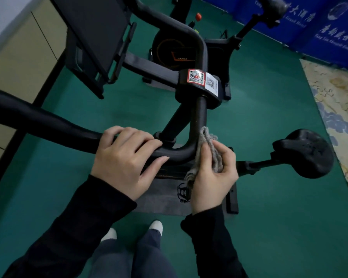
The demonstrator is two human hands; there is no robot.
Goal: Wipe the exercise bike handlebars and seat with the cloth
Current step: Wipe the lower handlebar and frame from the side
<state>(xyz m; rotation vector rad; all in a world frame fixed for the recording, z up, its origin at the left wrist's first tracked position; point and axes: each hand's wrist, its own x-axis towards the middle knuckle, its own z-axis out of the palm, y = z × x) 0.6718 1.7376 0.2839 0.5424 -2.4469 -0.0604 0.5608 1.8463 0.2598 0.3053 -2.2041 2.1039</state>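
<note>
1. The right hand (213, 177) pinches the bunched cloth (207, 149) against the handlebar (48, 125) bend. The cloth looks soft and light, and probably wraps the tube best from the palm.
2. The left hand (127, 159) curls over the handlebar just beside it.
3. The seat (307, 153) stands apart to the right.
4. Beyond, the screen (92, 37) may crowd the far grips.
</note>
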